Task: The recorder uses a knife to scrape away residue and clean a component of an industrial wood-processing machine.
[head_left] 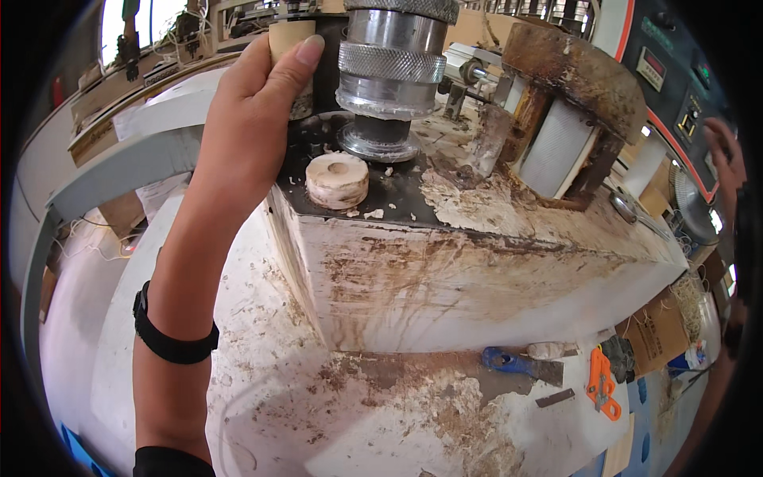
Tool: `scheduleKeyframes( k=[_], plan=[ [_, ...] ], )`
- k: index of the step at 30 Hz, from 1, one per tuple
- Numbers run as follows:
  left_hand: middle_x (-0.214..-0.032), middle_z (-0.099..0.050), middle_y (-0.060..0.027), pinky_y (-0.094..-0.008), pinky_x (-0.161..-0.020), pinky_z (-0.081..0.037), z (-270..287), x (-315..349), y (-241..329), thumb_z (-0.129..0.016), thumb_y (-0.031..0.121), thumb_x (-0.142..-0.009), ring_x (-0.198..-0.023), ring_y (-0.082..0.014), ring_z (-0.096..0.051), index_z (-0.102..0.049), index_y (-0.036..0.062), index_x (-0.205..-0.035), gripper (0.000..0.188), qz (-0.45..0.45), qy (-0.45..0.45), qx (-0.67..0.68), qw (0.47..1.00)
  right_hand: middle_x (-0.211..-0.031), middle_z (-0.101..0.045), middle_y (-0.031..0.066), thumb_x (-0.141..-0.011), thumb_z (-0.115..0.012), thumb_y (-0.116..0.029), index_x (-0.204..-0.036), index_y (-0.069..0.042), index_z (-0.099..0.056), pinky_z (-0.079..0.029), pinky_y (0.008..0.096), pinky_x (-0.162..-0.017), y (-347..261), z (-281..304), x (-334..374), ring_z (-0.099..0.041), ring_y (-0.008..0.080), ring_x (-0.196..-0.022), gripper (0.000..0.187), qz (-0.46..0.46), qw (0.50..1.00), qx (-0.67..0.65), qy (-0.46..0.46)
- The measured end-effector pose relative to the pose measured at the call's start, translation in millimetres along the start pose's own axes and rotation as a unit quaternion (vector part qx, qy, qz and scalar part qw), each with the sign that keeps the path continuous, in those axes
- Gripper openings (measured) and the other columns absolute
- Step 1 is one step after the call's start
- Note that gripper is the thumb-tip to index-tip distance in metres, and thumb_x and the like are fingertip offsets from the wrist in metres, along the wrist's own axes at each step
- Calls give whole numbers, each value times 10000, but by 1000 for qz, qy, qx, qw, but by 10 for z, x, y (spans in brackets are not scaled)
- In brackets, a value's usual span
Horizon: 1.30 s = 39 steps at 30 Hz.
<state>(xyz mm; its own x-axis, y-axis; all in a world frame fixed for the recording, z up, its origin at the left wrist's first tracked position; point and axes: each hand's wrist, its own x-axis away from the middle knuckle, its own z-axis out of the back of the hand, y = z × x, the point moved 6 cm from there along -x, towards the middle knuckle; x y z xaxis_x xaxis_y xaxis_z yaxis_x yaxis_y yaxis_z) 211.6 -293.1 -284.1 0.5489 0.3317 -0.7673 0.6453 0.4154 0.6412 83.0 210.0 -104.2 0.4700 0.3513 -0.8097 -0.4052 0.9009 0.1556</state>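
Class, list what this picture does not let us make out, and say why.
All in the head view:
- Left hand: most fingertips, hidden behind the hand and the pale cylinder.
- Right hand: shadowed at the dark right rim; whether it touches the control panel is unclear.
- Metal cylinder: its top, cut off by the upper edge.
- Pale disc: its underside, hidden against the black surface.

2 bare forearms [179,274] raised, left hand [258,111] curled, thumb [292,71] extended, right hand [730,159] lifted, fingers [722,139] loosely apart
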Motion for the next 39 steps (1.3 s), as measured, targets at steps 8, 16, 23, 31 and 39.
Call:
scheduleKeyframes(
  k=[8,16,23,31,39],
  plan=[
    [-927,-630,-35,-275,-799,-433,31,-39,-17,-559,349,-1024,-849,-104,-510,-596,-9,-1146,380,-27,2,-67,997,-1119,-612,79,-890,-657,-254,-1377,-66,-564,-460,283,-879,-1540,75,768,-564,151,-969,530,-40,978,-125,-162],
    [-1036,-654,4,-233,-868,-434,-2,-32,-21,-543,338,-1040,-942,-48,-546,-609,25,-1188,352,-8,-36,1,999,-951,-595,121,-895,-655,-120,-1429,-66,-524,-464,314,-705,-3167,-100,1176,-556,250,-767,553,293,939,-121,-129],
    [-1053,-666,-9,-240,-878,-445,-2,-20,-51,-546,344,-1037,-957,-60,-564,-607,17,-1207,373,-15,-13,3,1000,-801,-497,99,-926,-621,-97,-1391,-97,-574,-416,356,-648,-3403,-348,1137,-496,271,-702,467,221,966,-97,-97],
    [-1045,-661,-9,-241,-862,-445,-7,-15,-7,-537,315,-1040,-947,-62,-564,-607,12,-1198,348,-14,-31,-1,999,-755,-477,56,-946,-601,-53,-1321,-48,-626,-365,289,-616,-3341,-422,1101,-464,175,-680,377,167,959,-218,-74],
    [-1046,-663,-21,-234,-865,-445,-53,13,6,-540,299,-1038,-950,-70,-575,-604,-4,-1202,349,-30,-23,62,997,-745,-491,3,-926,-623,-30,-1257,-15,-669,-345,243,-606,-3288,-489,1043,-440,94,-667,335,110,941,-306,-93]
  ],
)
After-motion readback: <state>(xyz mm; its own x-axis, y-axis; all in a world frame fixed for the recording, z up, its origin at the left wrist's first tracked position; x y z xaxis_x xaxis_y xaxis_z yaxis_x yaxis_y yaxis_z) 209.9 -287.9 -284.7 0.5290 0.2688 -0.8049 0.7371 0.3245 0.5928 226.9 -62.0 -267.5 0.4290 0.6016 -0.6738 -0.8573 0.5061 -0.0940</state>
